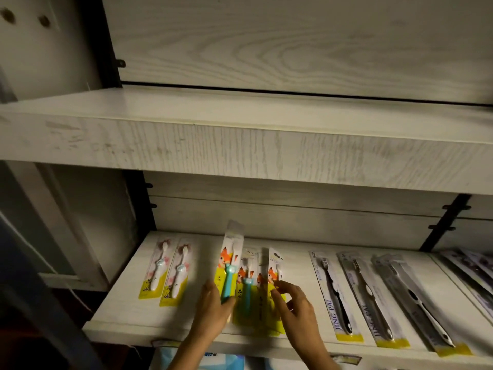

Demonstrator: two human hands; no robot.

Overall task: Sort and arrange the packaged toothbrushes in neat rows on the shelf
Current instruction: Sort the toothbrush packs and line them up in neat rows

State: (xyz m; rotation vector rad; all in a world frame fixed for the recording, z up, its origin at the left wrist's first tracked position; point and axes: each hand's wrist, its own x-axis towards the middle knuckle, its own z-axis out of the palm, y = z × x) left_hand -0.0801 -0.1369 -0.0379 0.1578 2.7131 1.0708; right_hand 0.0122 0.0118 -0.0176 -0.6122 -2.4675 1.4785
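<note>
1. Left hand (pixel 213 308): bare, slim fingers.
2. Right hand (pixel 296 308): bare too; fingertips blurred, nail detail unreadable.
3. Left forearm (pixel 186 353): bare skin down to the frame's bottom edge.
4. Right forearm (pixel 317 351): same, bare as far as visible.

Both forearms reach in over the shelf's (pixel 128 311) front edge. The left hand (pixel 213 303) grips a toothbrush pack (pixel 230 263) by its lower end (thumb across the front). The right hand (pixel 296 303) is just beside it, fingers loosely bent and spread.

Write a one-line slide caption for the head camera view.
Left hand holds a blue fox-print toothbrush pack above the shelf while the right hand reaches for the overlapping packs beside it.
</note>
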